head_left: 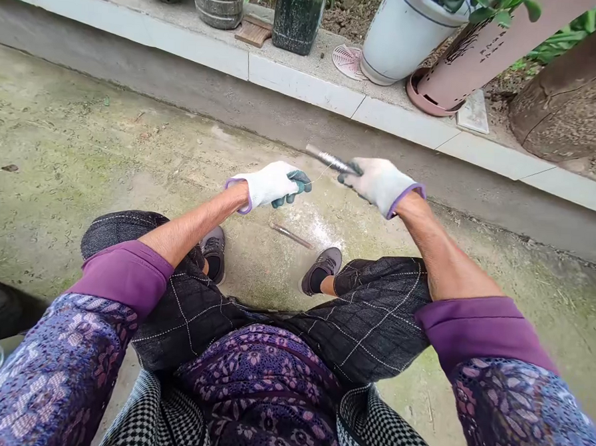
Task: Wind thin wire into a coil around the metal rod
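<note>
Fingers, left hand: gloved, curled tight together, dark fingertips pinched on the near end of a thin wire.
Thin wire: faint, runs up and to the right from the left fingertips to the wound rod; spans the gap between both hands.
Wound rod: metal, wrapped in wire, tilted with its free end up and to the left; held in the air ahead of the knees, well above the floor.
Fingers, right hand: gloved, closed around the right end of the wound rod.
Left shoe: flat on the concrete floor, below the left hand.
Loose rod: lies on the concrete between the shoes, under the hands, touched by neither.
Right shoe: just beside the loose rod's right end.
Ledge: pale kerb across the top; bears a dark pot, a round pink grate and a white pot.
</note>
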A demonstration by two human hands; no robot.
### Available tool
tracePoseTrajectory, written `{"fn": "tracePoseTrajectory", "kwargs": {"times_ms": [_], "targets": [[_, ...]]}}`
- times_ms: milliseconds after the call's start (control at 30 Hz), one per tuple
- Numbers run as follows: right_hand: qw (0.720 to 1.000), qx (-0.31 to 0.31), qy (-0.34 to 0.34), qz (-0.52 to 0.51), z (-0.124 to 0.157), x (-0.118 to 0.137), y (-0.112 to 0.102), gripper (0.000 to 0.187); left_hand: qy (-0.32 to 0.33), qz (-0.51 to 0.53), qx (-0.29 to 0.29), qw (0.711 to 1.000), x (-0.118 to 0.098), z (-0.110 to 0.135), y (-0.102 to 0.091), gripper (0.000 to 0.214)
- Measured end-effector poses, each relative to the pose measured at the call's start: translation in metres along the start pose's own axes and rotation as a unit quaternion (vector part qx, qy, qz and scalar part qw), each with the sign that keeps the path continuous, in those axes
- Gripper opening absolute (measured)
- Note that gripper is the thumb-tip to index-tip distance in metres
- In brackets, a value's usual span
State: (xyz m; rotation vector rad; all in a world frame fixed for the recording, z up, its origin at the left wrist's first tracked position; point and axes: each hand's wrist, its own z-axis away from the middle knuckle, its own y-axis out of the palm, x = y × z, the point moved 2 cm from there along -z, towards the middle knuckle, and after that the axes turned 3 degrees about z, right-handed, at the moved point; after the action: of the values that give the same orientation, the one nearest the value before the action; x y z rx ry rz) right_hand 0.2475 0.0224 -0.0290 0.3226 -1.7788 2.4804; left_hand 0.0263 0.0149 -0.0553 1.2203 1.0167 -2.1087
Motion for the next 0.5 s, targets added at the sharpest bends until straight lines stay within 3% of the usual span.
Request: {"fn": "tracePoseTrajectory", "kwargs": {"times_ms": [100,200,300,400,433,500], "targets": [[0.965,-0.034,-0.001,-0.259,0.016,0.003,-0.021,0.019,0.019,0.053,0.006,0.998,-0.001,-0.005,-0.002,0.033],[0.92,0.026,-0.08,-0.383,0.035,0.018,-0.031,0.028,0.027,0.072,0.015,0.997,-0.004,-0.006,-0.003,0.031],[0.912,0.152,-0.121,-0.362,0.045,0.03,-0.027,0.037,0.037,0.057,0.024,0.997,-0.007,-0.003,-0.008,0.029],[0.913,0.274,-0.159,-0.258,0.044,0.033,-0.007,0.032,0.043,0.006,0.033,0.998,-0.005,-0.001,-0.013,0.024],[0.917,0.295,-0.164,-0.213,0.042,0.033,0.001,0.028,0.041,-0.011,0.033,0.999,-0.004,-0.001,-0.014,0.023],[0.943,0.272,-0.149,-0.12,0.033,0.029,0.016,0.022,0.03,-0.031,0.034,0.998,0.0,-0.001,-0.011,0.021]]}}
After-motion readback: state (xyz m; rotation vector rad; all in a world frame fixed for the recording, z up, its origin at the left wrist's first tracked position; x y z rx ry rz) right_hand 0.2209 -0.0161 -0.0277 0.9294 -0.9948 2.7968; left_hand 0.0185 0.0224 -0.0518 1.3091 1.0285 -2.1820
